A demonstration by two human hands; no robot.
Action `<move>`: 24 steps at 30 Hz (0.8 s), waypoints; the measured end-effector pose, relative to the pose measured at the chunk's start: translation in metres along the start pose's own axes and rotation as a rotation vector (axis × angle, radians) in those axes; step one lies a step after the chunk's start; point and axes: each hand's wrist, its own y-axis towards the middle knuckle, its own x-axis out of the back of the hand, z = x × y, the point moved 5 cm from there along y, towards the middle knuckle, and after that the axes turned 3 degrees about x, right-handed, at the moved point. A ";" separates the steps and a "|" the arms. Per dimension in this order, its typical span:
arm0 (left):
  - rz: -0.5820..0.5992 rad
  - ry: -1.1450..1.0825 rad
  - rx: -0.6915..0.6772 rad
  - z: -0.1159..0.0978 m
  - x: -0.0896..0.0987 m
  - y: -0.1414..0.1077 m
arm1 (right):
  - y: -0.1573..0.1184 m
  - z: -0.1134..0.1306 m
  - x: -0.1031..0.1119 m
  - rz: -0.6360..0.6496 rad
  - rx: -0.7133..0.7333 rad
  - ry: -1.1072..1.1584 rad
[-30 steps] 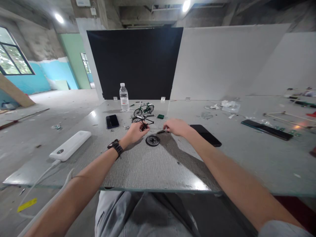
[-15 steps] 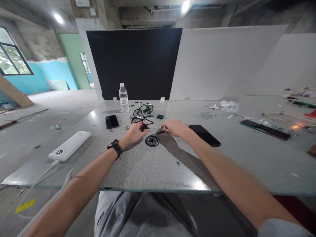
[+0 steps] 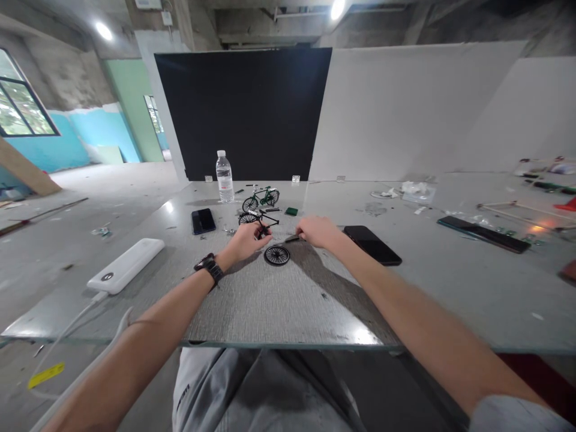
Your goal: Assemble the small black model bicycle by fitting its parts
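Observation:
A black model bicycle (image 3: pixel 269 221) with a wheel at its far left end is pinched between the thumb and fingers of my left hand (image 3: pixel 245 241). My right hand (image 3: pixel 317 231) is a short way to the right, its fingers curled together just above the tabletop; whatever they grip is hidden. By its fingertips is a small dark flat piece (image 3: pixel 292 239), and I cannot tell whether the fingers touch it. A loose black spoked wheel (image 3: pixel 276 255) lies flat between and in front of my hands. Behind them stands a green model bicycle (image 3: pixel 261 198) with two wheels.
The glass tabletop (image 3: pixel 252 312) holds a water bottle (image 3: pixel 224 177), a small dark phone (image 3: pixel 203 221) and a white power bank (image 3: pixel 126 265) with its cable. A larger black phone (image 3: pixel 372 245) lies beside my right forearm. A green block (image 3: pixel 291 211) sits behind my hands.
My right hand has shifted very slightly to the right. My left hand keeps its hold on the black model bicycle, and the loose wheel stays where it was.

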 end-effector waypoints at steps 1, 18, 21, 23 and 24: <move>0.000 0.009 -0.005 0.000 0.000 0.000 | 0.000 0.001 0.000 -0.003 0.002 -0.008; 0.070 0.088 -0.066 -0.003 -0.005 -0.002 | -0.007 0.007 0.005 0.021 0.004 -0.074; 0.087 0.075 -0.073 -0.005 -0.006 -0.003 | -0.007 0.009 0.005 0.027 -0.007 -0.071; 0.104 0.069 -0.074 -0.008 -0.006 -0.004 | -0.006 0.009 0.004 0.039 -0.014 -0.065; 0.112 0.067 -0.072 -0.009 -0.005 -0.005 | -0.006 0.009 0.003 0.041 -0.014 -0.063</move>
